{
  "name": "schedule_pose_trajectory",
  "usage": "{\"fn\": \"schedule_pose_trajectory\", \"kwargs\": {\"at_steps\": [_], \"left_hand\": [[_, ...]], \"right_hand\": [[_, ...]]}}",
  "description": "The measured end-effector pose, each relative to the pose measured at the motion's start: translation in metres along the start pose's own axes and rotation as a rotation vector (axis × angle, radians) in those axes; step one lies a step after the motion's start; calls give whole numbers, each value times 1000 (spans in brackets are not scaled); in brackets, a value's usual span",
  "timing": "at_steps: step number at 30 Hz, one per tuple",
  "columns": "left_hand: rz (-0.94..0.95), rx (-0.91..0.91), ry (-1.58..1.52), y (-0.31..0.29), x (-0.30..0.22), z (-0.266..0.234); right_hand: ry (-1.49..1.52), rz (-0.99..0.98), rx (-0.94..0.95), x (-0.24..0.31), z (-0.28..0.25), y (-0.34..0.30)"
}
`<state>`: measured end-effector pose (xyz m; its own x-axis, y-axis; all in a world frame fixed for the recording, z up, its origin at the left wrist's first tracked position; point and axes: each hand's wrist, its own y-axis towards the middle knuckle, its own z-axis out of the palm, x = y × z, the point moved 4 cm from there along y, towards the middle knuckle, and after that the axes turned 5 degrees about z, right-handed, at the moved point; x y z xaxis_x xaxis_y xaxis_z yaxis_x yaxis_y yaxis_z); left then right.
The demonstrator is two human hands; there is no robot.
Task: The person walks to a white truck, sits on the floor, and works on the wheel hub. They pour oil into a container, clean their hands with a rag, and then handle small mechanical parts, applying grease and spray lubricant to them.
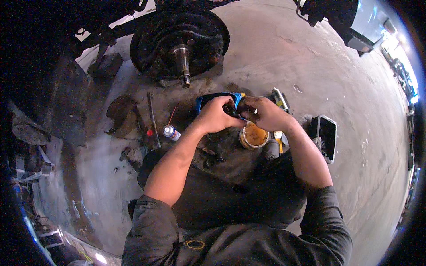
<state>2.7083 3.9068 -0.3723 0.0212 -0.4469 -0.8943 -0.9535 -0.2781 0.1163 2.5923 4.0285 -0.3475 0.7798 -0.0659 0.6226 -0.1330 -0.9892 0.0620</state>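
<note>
In front of me, my left hand [216, 116] grips a small, dark, greasy part [230, 109] between thumb and fingers. Its exact kind is hard to make out. Close beside it, my right hand [266, 114] is closed, with dark smears on its curled fingers; what they hold, if anything, is hidden. Just below the right hand stands an uncovered round tub [254, 135] of amber-brown grease. A blue package [201, 103] lies behind my hands, partly covered by them.
A wheel spindle [182, 64] juts from a dark round backing plate [151, 48] ahead. A spray can [170, 132] with a red straw and a red cap [149, 132] are at left. To the right are a metallic cylinder [279, 99] and a black tray [333, 141].
</note>
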Motion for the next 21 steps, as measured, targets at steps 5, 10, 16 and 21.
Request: {"fn": "schedule_pose_trajectory", "kwargs": {"at_steps": [5, 10, 16, 21], "left_hand": [[28, -103, 115, -2, -12, 3], [0, -91, 333, -5, -44, 14], [77, -114, 270, -5, -49, 26], [141, -189, 375, -4, -51, 26]], "right_hand": [[224, 198, -55, -4, 0, -1], [37, 202, -117, 1, -7, -17], [497, 167, -193, 4, -20, -42], [99, 269, -159, -4, -16, -32]]}}
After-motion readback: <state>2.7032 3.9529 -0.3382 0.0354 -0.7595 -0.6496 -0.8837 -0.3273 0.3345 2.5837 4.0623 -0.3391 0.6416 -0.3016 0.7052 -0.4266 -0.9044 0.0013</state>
